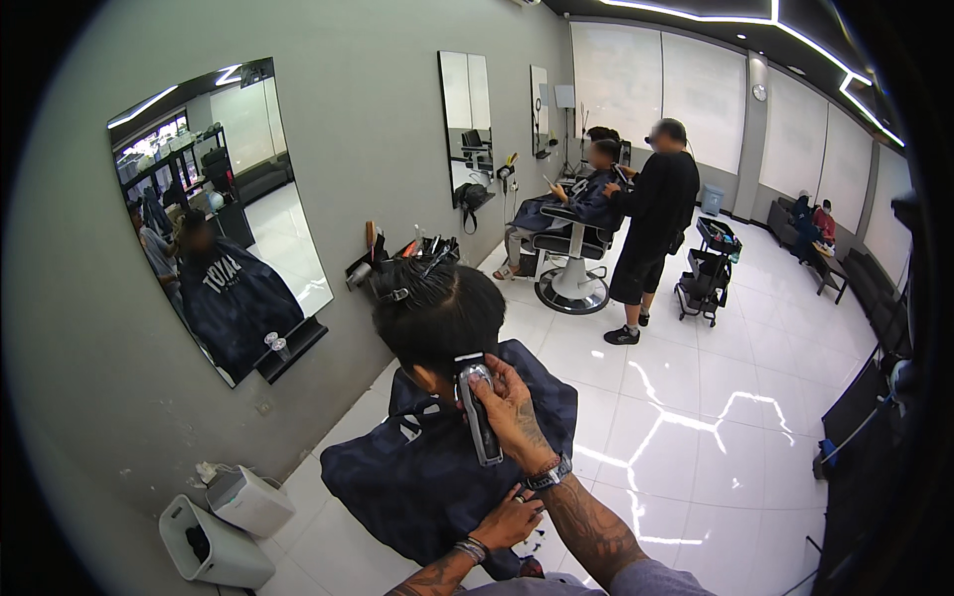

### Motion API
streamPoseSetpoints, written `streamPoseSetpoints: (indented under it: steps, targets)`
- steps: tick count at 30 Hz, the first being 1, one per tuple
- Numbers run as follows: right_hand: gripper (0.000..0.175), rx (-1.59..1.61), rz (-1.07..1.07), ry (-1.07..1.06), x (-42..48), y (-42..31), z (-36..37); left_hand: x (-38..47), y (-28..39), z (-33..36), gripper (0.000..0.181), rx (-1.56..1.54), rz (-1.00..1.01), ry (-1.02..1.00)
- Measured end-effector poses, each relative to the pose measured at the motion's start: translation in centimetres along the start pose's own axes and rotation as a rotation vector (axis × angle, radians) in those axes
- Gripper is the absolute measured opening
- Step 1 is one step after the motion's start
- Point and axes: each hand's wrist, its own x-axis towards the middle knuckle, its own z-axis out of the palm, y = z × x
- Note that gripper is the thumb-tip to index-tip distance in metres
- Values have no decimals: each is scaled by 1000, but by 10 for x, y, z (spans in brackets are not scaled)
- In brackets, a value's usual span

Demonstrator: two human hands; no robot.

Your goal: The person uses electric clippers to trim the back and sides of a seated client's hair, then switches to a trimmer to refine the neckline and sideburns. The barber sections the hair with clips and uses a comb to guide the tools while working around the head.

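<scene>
My right hand (507, 406) is shut on a black and silver hair clipper (477, 417), held with its blade end up against the back of a seated person's head (447, 313). The dark hair on top is parted and pinned with a metal hair clip (400, 295). A dark barber cape (432, 477) covers the person's shoulders and body. My left hand (510, 519) is below my right wrist, over the cape's edge. Its fingers are bent, and whether they grip anything is not clear.
Ahead, a wall shelf (358, 279) holds combs and other tools. A mirror (223, 223) hangs at left, above a waste bin (216, 544). Farther off, a co-worker (663, 201) stands by a barber chair (574, 246) and a tool trolley (704, 272). Cut hair lies on the tiles.
</scene>
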Motion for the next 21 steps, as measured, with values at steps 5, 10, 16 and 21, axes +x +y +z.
streamPoseSetpoints:
  steps: [5,10,16,21]
  targets:
    - [59,-34,217,108,-9,3,-1,2,4,-8,43,4,-131,-200]
    - [58,-58,-81,-57,2,3,-10,1,7,-9,45,54,-100,-168]
    - [57,-163,10,45,0,5,-14,2,2,-5,46,73,-102,-184]
    - [56,-321,-170,-18,5,-4,-18,1,8,-6,45,90,-66,-114]
